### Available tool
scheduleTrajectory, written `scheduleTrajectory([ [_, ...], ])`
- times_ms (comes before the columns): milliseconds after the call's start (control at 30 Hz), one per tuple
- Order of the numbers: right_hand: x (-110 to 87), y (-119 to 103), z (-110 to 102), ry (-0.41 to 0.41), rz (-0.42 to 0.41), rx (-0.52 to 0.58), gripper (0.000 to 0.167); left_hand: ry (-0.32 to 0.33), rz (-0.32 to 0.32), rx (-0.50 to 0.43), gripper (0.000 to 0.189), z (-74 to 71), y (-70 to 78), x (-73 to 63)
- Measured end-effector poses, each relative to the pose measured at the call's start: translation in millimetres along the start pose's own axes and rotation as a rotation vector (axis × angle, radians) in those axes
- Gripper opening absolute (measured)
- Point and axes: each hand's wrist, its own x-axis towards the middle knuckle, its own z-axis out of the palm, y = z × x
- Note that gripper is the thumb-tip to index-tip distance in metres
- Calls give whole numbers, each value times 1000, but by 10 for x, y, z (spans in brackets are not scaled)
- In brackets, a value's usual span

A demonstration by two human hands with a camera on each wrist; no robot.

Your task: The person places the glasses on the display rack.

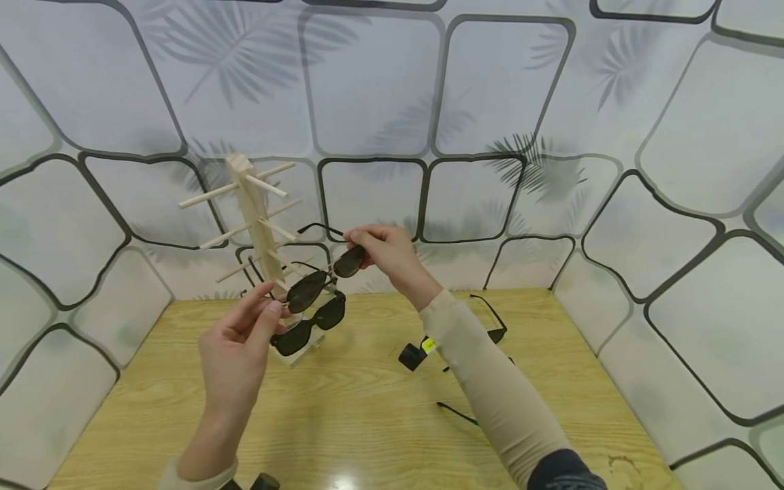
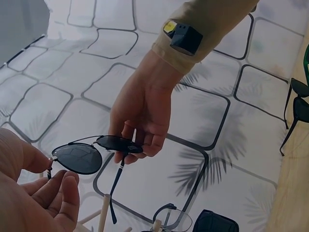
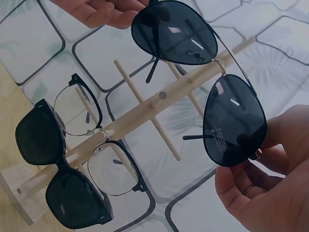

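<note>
Both hands hold a pair of dark-lensed aviator sunglasses [image 1: 306, 291] with a thin metal bridge. My left hand [image 1: 235, 347] pinches one outer end of the frame by the hinge. At the other end, my right hand [image 1: 388, 255] grips it between thumb and fingers. The temples are unfolded and point away toward a wooden peg stand [image 1: 254, 211]. Small white lettering shows on one lens [image 3: 234, 121] in the right wrist view. Low on the stand hang black-framed sunglasses [image 3: 41, 133], with half-rim clear glasses [image 3: 118, 166] just above them.
Bare pegs [image 1: 220, 235] stick out from the stand's upper part. More dark glasses [image 1: 497, 333] lie on the wooden table [image 1: 361, 408] at the right, partly behind my right sleeve. A patterned backdrop [image 1: 373, 82] encloses the table at the back and sides.
</note>
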Motion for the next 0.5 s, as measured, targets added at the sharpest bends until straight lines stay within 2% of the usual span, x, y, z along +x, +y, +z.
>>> scheduleTrajectory([
  [500, 23, -5, 44, 6, 19, -3, 27, 3, 13, -23, 29, -18, -24, 29],
])
